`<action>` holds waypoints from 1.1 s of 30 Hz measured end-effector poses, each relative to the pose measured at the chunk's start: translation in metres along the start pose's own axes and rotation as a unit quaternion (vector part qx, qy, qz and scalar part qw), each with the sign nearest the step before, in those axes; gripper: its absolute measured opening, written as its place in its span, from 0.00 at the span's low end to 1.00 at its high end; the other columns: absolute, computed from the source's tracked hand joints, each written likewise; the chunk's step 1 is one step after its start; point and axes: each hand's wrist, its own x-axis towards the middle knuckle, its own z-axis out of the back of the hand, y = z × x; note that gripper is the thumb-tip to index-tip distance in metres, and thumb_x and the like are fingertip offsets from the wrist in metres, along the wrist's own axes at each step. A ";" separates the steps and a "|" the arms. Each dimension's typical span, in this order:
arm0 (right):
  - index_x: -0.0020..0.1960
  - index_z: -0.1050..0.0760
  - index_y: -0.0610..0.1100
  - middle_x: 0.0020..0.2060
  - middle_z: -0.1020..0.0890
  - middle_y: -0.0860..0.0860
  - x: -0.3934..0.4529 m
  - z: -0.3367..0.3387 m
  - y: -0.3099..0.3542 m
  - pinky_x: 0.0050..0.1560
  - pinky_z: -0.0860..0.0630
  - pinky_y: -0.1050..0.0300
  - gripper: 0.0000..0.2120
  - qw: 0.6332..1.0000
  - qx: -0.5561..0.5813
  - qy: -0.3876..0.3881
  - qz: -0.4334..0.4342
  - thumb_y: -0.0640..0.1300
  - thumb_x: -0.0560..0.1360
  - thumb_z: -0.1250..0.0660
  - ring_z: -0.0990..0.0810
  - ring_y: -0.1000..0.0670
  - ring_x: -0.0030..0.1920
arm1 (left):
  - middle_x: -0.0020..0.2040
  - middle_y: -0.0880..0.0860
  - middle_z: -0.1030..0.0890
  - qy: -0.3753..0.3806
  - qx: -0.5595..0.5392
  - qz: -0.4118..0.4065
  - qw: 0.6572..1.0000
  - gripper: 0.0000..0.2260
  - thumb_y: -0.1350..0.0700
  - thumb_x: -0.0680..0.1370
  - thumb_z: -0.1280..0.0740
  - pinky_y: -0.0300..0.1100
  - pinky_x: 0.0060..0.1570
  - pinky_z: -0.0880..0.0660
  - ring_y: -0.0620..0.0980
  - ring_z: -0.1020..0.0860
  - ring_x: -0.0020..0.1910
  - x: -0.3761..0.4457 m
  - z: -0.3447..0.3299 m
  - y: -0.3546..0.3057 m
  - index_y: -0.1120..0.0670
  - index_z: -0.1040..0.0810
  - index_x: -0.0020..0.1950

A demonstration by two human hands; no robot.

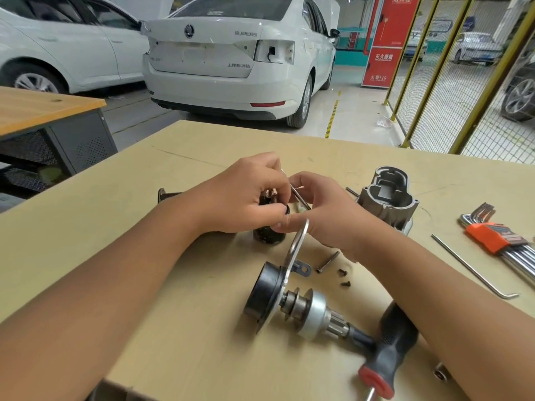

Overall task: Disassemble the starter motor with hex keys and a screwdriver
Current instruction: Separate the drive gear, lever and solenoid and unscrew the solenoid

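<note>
Bench [202,357] | left hand [243,192] grips motor part [267,234] | right hand [324,209] pinches hex key [298,195] mid-table

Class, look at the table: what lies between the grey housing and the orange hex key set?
In the head view, only bare table lies between the grey housing and the hex key set; the loose hex key lies nearer the camera, outside that stretch.
</note>
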 end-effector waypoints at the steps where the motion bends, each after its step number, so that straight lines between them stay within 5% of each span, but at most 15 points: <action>1: 0.55 0.23 0.46 0.52 0.16 0.50 0.000 0.000 0.001 0.51 0.23 0.56 0.23 1.000 -0.002 0.001 -0.003 0.40 0.64 0.17 0.18 0.51 0.55 | 0.46 0.48 0.28 0.003 -0.009 0.006 1.000 0.01 0.52 0.72 0.29 0.30 0.37 0.35 0.42 0.27 0.39 0.000 0.000 -0.001 0.47 0.20 0.42; 7: 0.57 0.24 0.47 0.52 0.18 0.52 0.000 -0.003 0.006 0.47 0.27 0.59 0.23 1.000 -0.020 0.003 -0.019 0.41 0.66 0.19 0.20 0.55 0.52 | 0.46 0.48 0.27 0.017 -0.068 0.030 0.997 0.02 0.56 0.70 0.29 0.37 0.37 0.30 0.45 0.23 0.37 0.001 0.003 -0.003 0.49 0.20 0.40; 15: 0.56 0.25 0.48 0.53 0.19 0.51 0.003 -0.007 0.006 0.56 0.23 0.51 0.22 0.999 -0.039 -0.008 -0.029 0.41 0.67 0.20 0.20 0.49 0.56 | 0.44 0.46 0.28 0.001 -0.070 0.006 0.998 0.02 0.57 0.74 0.30 0.32 0.38 0.33 0.42 0.29 0.36 0.002 0.005 0.002 0.50 0.20 0.42; 20: 0.55 0.26 0.50 0.52 0.20 0.52 0.006 -0.013 0.009 0.54 0.22 0.49 0.23 0.998 -0.060 -0.015 -0.025 0.43 0.66 0.19 0.20 0.48 0.54 | 0.41 0.51 0.28 -0.018 -0.081 -0.019 0.996 0.04 0.63 0.67 0.34 0.41 0.35 0.33 0.46 0.31 0.35 0.001 0.006 -0.001 0.54 0.25 0.36; 24: 0.52 0.26 0.53 0.51 0.18 0.52 0.004 -0.013 0.006 0.56 0.21 0.45 0.21 0.998 -0.039 -0.036 -0.027 0.44 0.66 0.19 0.19 0.47 0.52 | 0.40 0.56 0.25 -0.079 -0.101 -0.040 0.991 0.08 0.65 0.69 0.32 0.56 0.35 0.27 0.60 0.27 0.36 0.002 0.024 0.003 0.52 0.26 0.40; 28: 0.52 0.24 0.54 0.53 0.19 0.53 0.002 -0.012 0.001 0.59 0.23 0.46 0.17 0.999 -0.034 -0.031 -0.029 0.46 0.68 0.20 0.21 0.49 0.56 | 0.42 0.50 0.19 -0.071 -0.071 0.008 0.995 0.04 0.52 0.73 0.29 0.55 0.41 0.23 0.55 0.21 0.40 -0.006 0.029 0.021 0.48 0.19 0.46; 33: 0.55 0.26 0.55 0.53 0.20 0.55 0.005 -0.014 0.000 0.48 0.26 0.56 0.17 0.998 -0.042 -0.039 -0.032 0.45 0.71 0.23 0.21 0.51 0.54 | 0.51 0.38 0.17 0.032 -0.015 0.136 0.990 0.29 0.18 0.68 0.43 0.43 0.50 0.24 0.39 0.19 0.50 -0.010 0.040 0.039 0.35 0.20 0.56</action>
